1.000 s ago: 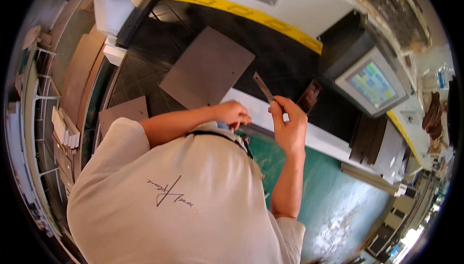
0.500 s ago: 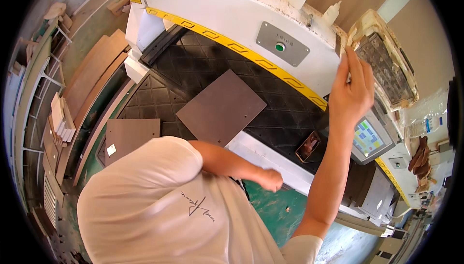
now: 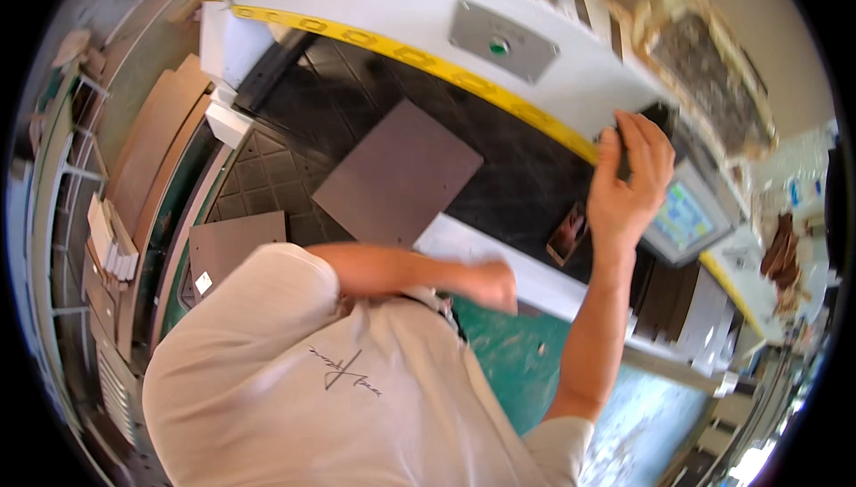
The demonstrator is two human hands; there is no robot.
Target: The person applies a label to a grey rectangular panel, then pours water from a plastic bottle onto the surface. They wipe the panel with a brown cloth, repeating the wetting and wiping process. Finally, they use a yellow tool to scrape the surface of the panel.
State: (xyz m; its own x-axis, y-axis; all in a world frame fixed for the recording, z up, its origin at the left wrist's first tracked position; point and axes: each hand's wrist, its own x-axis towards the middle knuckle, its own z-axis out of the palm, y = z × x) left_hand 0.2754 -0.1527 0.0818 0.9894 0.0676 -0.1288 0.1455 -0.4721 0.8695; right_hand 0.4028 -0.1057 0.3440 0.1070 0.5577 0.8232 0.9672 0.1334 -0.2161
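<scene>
- Head view, right hand (image 3: 631,166): raised at right, thumb and curved fingers narrowly parted; cannot tell whether it grips anything.
- Screen (image 3: 685,210): just right of this hand.
- Left hand (image 3: 490,284): curled, blurred, on the near side of the black worktop (image 3: 526,182); cannot tell its contents.
- Large brown panel (image 3: 401,170): on the worktop, far-left of the left hand.
- Smaller brown panel (image 3: 236,242): farther left.
</scene>
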